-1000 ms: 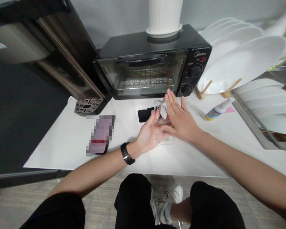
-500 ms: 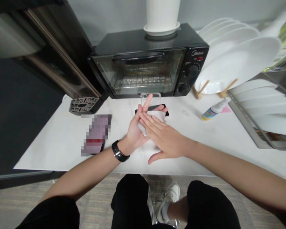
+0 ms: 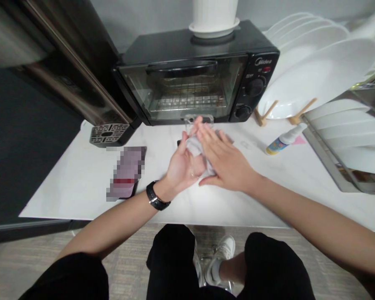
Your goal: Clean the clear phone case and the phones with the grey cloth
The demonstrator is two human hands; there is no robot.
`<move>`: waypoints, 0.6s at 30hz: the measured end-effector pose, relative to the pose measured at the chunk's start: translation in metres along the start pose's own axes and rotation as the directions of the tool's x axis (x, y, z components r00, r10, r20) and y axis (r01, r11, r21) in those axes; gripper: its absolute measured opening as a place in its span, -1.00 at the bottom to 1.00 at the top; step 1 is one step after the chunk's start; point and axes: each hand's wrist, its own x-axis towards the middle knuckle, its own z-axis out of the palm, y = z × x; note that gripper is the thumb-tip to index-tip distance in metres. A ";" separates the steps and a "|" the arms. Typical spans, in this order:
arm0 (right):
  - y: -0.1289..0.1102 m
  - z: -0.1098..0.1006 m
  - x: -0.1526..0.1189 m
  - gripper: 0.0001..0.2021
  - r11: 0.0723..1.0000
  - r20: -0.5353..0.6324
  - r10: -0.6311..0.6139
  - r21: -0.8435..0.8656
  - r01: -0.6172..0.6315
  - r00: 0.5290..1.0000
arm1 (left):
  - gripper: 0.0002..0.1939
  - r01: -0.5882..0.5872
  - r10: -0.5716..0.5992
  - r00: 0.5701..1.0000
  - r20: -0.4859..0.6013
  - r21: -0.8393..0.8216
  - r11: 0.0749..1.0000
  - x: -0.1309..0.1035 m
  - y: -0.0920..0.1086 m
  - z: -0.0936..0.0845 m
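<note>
My left hand (image 3: pixel 178 168), palm up with a black watch (image 3: pixel 156 196) at the wrist, holds what looks like a clear phone case (image 3: pixel 208 118). The case's see-through top rim shows past my fingertips. Flat over it lies my right hand (image 3: pixel 229 164), fingers straight and together, pressing a white tissue (image 3: pixel 194 146) against the case. Most of the tissue is hidden under the right palm. Beneath the hands, a dark corner of a phone (image 3: pixel 179 143) peeks out on the white counter (image 3: pixel 162 152).
A black toaster oven (image 3: pixel 181 50) with a white pot (image 3: pixel 214 16) on top stands behind. Left are a phone with a blurred screen (image 3: pixel 128 171) and a drink dispenser (image 3: pixel 108 135). Right are a spray bottle (image 3: pixel 284 141), white plates (image 3: pixel 318 75) and a dish rack (image 3: pixel 328 166).
My right hand has slid up and right with the tissue, baring more of my left palm. The phone on the counter is more covered. The view has shifted slightly.
</note>
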 end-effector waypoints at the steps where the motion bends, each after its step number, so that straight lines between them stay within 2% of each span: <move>1: 0.004 0.000 0.000 0.20 0.998 -0.043 0.063 -0.007 -0.064 0.997 | -0.43 0.077 -0.077 0.997 -0.002 -0.012 0.997 0.000 -0.003 0.001; 2: 0.007 0.001 -0.001 0.20 0.995 -0.072 0.095 -0.005 -0.095 0.993 | -0.43 0.127 -0.127 0.992 -0.005 -0.022 0.992 0.001 -0.005 0.001; 4: 0.006 0.003 -0.001 0.20 0.999 -0.047 0.039 0.014 -0.038 0.998 | -0.44 0.126 -0.126 0.992 -0.005 -0.042 0.991 0.001 -0.003 0.002; 6: 0.002 0.005 -0.001 0.19 0.995 0.027 -0.090 0.039 0.089 0.996 | -0.45 -0.009 0.008 1.000 -0.008 -0.053 0.999 0.001 0.005 0.003; 8: 0.001 0.005 -0.001 0.17 0.992 0.055 -0.124 0.039 0.122 0.991 | -0.46 -0.097 0.097 0.995 -0.001 -0.068 0.993 0.000 0.009 0.004; 10: 0.007 0.003 -0.001 0.16 0.999 0.003 -0.032 0.023 0.032 0.999 | -0.47 -0.029 0.028 1.000 -0.012 -0.098 0.995 -0.001 0.005 0.005; 12: 0.015 0.001 -0.002 0.16 0.997 -0.063 0.071 0.024 -0.069 0.995 | -0.45 0.139 -0.141 0.990 -0.021 -0.101 0.985 -0.002 -0.005 0.006; 14: 0.016 0.001 -0.002 0.18 0.996 -0.079 0.081 0.040 -0.079 0.994 | -0.44 0.204 -0.207 0.978 -0.028 -0.085 0.975 -0.002 -0.011 0.006; 15: 0.013 0.001 -0.002 0.19 0.998 -0.061 0.045 0.048 -0.042 0.997 | -0.45 0.186 -0.188 0.982 -0.025 -0.077 0.980 -0.002 -0.010 0.004; 18: 0.001 0.003 0.000 0.19 0.991 0.038 -0.121 0.066 0.119 0.992 | -0.46 0.013 -0.013 1.000 0.002 -0.050 0.999 0.001 0.005 0.000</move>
